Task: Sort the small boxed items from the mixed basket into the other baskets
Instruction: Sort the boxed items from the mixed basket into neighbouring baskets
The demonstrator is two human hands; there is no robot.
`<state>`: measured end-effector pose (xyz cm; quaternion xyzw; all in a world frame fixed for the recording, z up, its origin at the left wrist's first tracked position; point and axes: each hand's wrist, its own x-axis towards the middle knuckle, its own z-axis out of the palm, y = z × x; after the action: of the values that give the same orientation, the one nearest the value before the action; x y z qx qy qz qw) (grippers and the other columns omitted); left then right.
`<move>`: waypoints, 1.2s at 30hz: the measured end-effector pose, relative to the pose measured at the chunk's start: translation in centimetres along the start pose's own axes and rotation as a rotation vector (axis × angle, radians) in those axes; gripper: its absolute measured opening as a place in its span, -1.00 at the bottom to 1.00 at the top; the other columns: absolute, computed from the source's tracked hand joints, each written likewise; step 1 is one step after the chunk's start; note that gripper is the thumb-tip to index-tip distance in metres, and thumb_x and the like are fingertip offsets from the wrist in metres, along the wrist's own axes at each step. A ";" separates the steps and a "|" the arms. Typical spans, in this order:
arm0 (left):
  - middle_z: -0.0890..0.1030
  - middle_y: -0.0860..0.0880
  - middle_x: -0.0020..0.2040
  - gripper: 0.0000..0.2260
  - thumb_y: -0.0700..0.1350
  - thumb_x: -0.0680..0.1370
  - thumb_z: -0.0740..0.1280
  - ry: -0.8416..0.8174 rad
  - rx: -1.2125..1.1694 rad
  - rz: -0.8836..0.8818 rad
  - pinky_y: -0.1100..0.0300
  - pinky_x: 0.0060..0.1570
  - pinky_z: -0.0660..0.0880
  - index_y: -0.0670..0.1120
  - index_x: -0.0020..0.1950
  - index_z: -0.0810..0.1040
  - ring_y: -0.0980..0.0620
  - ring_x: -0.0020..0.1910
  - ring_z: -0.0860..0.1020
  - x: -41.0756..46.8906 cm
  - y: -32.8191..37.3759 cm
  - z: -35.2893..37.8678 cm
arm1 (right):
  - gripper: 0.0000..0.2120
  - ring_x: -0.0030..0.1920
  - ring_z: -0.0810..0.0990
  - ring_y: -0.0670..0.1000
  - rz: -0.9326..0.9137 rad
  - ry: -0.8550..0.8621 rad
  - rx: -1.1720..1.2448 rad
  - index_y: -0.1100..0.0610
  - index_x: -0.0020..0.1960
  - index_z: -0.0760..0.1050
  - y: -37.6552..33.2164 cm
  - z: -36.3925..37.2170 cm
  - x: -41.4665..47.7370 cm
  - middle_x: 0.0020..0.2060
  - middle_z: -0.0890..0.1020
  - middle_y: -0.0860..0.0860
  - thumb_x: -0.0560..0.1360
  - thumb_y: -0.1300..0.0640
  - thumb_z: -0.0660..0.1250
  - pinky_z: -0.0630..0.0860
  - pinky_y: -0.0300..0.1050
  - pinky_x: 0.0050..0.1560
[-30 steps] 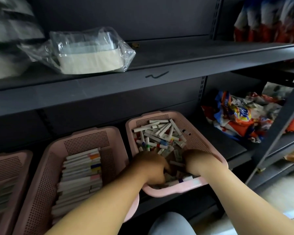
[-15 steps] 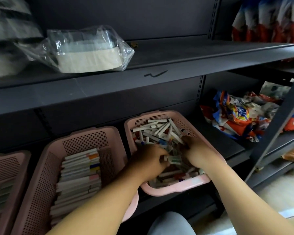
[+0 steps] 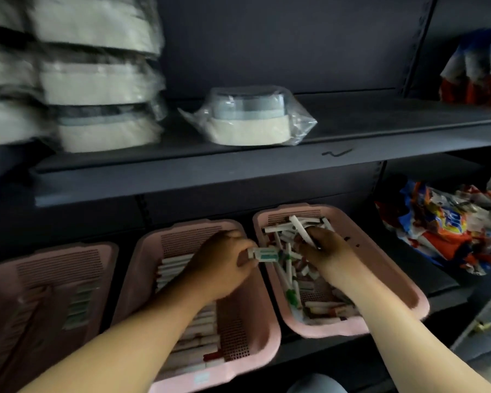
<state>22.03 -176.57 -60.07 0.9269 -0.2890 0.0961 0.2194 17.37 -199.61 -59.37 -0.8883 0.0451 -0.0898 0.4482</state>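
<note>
Since half a second ago the left hand point(image 3: 221, 265) has risen out of the mixed basket point(image 3: 408, 303) and swung left, so its fingers now hang above the near rims where that basket meets the middle basket point(image 3: 264, 344). The right hand point(image 3: 328, 252) has shifted toward the mixed basket's back. Below the left palm lie the sorted rows point(image 3: 199, 330). The left fingers pinch a green-striped box point(image 3: 264, 255) by one end, the rest jutting toward the right fingers. The right fingers curl round a long white box point(image 3: 299, 229) angled upward. That end-only pinch looks weak, I judge. A quick swing could drop the box between the baskets or back into the pile, and a careless release might disturb the neat rows.
</note>
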 end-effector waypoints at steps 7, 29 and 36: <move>0.60 0.16 0.07 -0.73 0.08 0.54 0.50 0.087 0.040 -0.230 0.14 0.07 0.54 0.06 0.20 0.68 0.11 0.05 0.60 -8.1 -8.3 -9.1 | -0.87 -0.43 0.51 -0.10 -0.203 -0.172 -0.033 0.09 -0.14 0.54 -7.4 8.6 0.6 -0.41 0.56 0.00 0.54 0.06 0.39 0.38 -0.19 -0.33; 0.64 -0.02 0.09 -0.89 -0.01 0.59 0.40 -0.299 0.301 -0.466 0.18 -0.04 0.35 0.01 0.08 0.63 -0.07 0.10 0.58 -20.7 -17.9 -12.0 | -0.86 -0.42 0.50 -0.10 -0.381 -0.438 -0.131 0.02 -0.14 0.54 -16.9 26.0 -1.6 -0.35 0.57 0.00 0.53 -0.02 0.42 0.38 -0.19 -0.38; 0.61 0.09 0.14 -0.68 0.08 0.49 0.55 -0.472 0.128 -0.543 0.17 0.12 0.48 0.11 0.23 0.66 0.02 0.12 0.56 -21.4 -19.5 -11.2 | -0.83 -0.42 0.49 -0.09 -0.382 -0.448 -0.140 0.05 -0.11 0.53 -16.6 26.3 -1.8 -0.34 0.56 0.00 0.54 -0.03 0.41 0.35 -0.24 -0.43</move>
<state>15.33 -146.44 -63.53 0.9784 -0.0684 -0.1641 0.1058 20.90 -168.76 -61.53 -0.9070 -0.2168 0.0292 0.3598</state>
